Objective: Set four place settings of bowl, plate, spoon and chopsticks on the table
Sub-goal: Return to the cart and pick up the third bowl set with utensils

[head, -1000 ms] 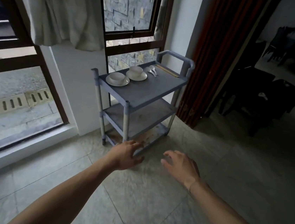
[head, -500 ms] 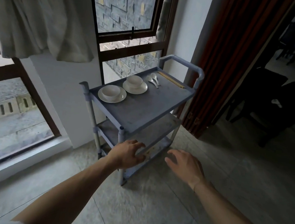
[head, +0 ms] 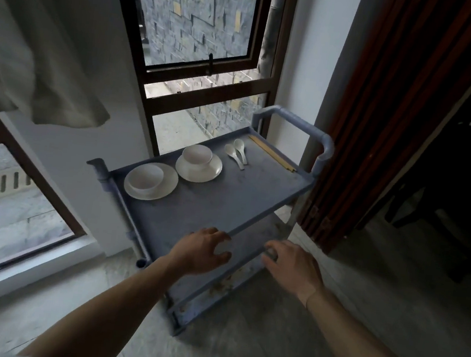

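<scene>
Closer to cart [head: 216, 205] than a second ago | left hand [head: 202, 251] and right hand [head: 292, 265] now at its near edge, fingers loosely spread, holding nothing | bowls on plates [head: 199, 164], spoons [head: 238, 153], chopsticks [head: 272, 153] along cart's far side | pickup likely next

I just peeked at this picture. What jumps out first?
A grey cart by the window catches the eye first. On its top shelf sit two white bowls on plates, two spoons and chopsticks at the far edge. Two bare hands, left and right, reach toward its near edge.
</scene>
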Action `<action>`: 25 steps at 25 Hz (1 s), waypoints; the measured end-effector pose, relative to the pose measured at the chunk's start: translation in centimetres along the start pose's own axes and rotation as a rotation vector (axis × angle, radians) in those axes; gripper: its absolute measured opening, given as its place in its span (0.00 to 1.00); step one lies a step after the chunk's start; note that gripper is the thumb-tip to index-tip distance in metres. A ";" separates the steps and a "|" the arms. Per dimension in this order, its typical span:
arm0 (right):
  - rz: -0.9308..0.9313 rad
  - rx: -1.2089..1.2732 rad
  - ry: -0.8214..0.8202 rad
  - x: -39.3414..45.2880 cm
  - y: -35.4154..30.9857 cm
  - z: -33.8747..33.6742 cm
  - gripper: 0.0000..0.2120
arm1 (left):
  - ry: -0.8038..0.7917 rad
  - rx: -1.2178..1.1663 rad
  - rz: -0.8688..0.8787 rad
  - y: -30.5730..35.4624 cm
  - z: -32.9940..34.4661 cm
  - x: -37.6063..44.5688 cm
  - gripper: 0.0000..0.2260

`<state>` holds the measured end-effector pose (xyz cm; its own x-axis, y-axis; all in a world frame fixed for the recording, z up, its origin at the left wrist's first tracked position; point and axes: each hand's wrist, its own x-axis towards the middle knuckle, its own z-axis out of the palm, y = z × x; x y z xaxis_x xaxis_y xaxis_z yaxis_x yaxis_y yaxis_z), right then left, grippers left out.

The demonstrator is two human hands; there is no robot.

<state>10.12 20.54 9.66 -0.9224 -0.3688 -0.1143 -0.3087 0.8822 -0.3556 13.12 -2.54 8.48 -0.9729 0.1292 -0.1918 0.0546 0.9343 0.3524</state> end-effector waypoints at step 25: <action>-0.253 -0.038 -0.256 33.9 2.4 -0.7 0.22 | 0.091 -0.275 -0.452 -9.3 -2.0 22.8 0.23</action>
<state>-22.02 10.37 5.60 -0.7291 -0.6342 -0.2573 -0.5327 0.7619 -0.3684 -10.00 -8.98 2.62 -0.9020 -0.3068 -0.3038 -0.4233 0.7669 0.4824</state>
